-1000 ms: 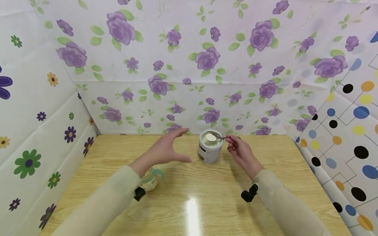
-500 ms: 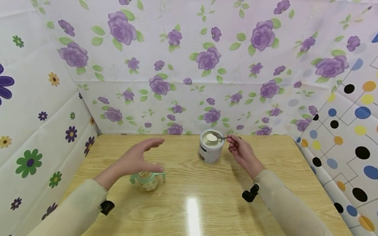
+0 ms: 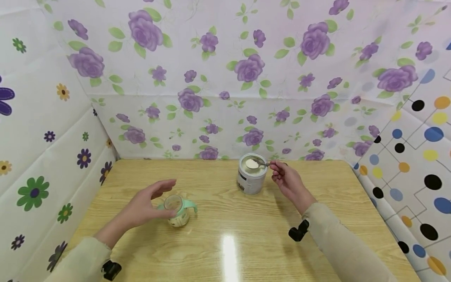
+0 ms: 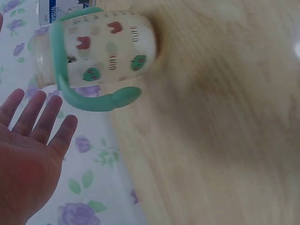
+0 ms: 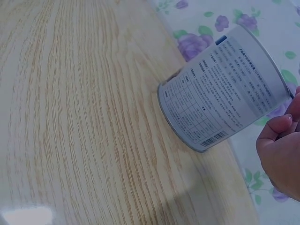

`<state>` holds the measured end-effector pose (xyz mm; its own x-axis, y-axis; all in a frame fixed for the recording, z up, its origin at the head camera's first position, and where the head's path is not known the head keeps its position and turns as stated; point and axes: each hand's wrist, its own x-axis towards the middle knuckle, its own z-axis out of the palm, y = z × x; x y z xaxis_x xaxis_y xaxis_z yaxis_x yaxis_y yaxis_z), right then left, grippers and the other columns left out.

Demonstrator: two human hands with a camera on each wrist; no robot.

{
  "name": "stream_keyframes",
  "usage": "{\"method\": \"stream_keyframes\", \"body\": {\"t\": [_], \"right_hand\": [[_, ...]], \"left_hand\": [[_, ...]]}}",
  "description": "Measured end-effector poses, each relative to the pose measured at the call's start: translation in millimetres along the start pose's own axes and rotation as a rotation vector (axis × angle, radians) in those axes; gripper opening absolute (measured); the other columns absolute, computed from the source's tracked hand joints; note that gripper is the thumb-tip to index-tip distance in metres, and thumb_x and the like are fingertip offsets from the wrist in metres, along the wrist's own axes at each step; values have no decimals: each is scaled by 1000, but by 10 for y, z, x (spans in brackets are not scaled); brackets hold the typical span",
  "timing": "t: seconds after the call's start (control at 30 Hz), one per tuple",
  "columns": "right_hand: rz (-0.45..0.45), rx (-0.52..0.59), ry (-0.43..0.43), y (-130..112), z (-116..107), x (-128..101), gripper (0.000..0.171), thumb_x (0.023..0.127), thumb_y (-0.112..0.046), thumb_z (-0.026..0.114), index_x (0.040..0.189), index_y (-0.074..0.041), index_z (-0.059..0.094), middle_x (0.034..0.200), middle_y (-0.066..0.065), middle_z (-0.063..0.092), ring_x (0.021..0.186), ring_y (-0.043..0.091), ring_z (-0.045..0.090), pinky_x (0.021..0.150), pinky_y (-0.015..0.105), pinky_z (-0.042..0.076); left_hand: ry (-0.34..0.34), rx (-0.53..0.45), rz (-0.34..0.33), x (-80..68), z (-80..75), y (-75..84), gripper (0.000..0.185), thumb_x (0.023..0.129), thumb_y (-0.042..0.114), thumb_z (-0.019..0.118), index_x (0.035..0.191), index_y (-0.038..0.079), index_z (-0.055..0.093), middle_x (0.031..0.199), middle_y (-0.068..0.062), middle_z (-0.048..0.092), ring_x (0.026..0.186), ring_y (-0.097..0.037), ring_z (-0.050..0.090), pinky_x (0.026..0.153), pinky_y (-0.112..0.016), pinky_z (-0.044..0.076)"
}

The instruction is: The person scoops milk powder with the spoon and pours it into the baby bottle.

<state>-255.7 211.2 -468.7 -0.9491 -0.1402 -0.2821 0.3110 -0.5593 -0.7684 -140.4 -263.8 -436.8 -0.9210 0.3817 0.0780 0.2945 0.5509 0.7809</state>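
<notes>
Place: staged tabletop booth.
Evidence: wooden table [image 3: 246, 235] beneath the hands; patterned cloth walls [image 3: 218, 78] beyond them.

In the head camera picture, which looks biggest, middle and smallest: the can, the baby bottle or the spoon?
1. Can, biggest.
2. Baby bottle, smaller, though it stands nearer the camera.
3. Spoon, smallest, heaped with white powder over the can.

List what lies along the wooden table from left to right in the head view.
Left hand → small clear baby bottle with mint-green handles → white cylindrical tin of powder → metal spoon heaped with white powder, over the tin's mouth → right hand pinching the spoon's handle.
</notes>
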Motion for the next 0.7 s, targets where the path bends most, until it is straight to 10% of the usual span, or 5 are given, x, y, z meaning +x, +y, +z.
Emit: {"method": "stream_keyframes", "body": {"t": [0.3, 0.7], "right_hand": [[-12, -8, 1, 30, -9, 17, 37, 117, -18, 46, 97, -9, 76, 82, -2, 74, 68, 8, 55, 67, 21, 46], [-12, -23, -9, 41, 7, -5, 37, 117, -19, 46, 98, -10, 77, 83, -2, 74, 71, 9, 57, 69, 21, 48]], "left_hand": [[44, -62, 14, -95, 147, -184, 86, 84, 27, 95, 157, 13, 53, 154, -13, 59, 139, -41, 56, 114, -61, 45], [75, -94, -42, -158, 299, -312, 84, 84, 29, 95, 156, 16, 55, 154, -11, 59, 131, -34, 62, 102, -29, 52]]}}
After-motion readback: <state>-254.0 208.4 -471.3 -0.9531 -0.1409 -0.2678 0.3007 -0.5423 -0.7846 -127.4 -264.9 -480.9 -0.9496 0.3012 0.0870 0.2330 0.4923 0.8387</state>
